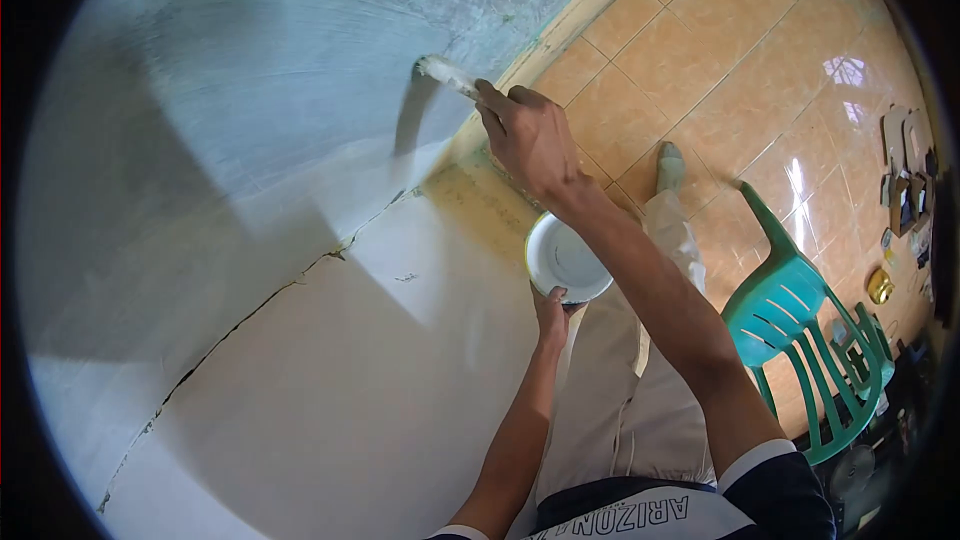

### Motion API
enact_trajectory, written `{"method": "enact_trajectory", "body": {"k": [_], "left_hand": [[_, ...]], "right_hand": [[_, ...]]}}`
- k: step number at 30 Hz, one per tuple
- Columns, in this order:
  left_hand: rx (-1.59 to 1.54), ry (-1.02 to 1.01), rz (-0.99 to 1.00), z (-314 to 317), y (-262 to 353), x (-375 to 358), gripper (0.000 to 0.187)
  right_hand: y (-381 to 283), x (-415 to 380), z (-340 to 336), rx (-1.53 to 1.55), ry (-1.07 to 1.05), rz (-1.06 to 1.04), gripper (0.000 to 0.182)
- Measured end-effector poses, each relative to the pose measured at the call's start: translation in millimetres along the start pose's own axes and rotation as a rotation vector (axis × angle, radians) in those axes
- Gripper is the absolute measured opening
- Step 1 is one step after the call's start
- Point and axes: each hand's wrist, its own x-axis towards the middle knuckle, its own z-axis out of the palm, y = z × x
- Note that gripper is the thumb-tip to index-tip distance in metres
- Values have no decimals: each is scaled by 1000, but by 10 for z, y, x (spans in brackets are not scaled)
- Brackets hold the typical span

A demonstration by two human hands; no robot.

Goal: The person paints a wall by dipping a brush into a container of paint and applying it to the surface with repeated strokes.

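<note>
In my right hand (525,135) is a pale, paint-smeared paintbrush (447,73), its fingers closed round the handle end. The brush tip is right at the blue-grey wall (300,70), close above the wall's lower edge, and throws a long curved shadow on it. Lower down, my left hand (555,315) grips the rim of a round white bowl (562,252), thumb over the near edge. The bowl's white inside shows a faint ring at the bottom. My right forearm passes over the bowl's right side.
A jagged crack (240,325) runs down the corner between the blue wall and a white wall (400,420). Orange glossy tiles (720,60) cover the floor. To my right stands a green plastic chair (790,300). Beyond it are a gold-coloured pot (880,286) and assorted small items.
</note>
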Motion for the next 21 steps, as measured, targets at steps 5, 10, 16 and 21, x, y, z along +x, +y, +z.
{"method": "enact_trajectory", "body": {"k": [5,10,16,21], "left_hand": [[1,-14,4,-25,-33,51,77],[-19,-43,22,-86,-84,125,77],[-32,-31,18,-46,-44,79,77],[15,10,21,-37,-41,16,78]], "right_hand": [[-27,-154,-68,159,200,-186,34],[377,63,304,121,153,-167,32],[656,31,348,-43,-7,-81,22],[617,-32,366,-101,-25,40,28]]}}
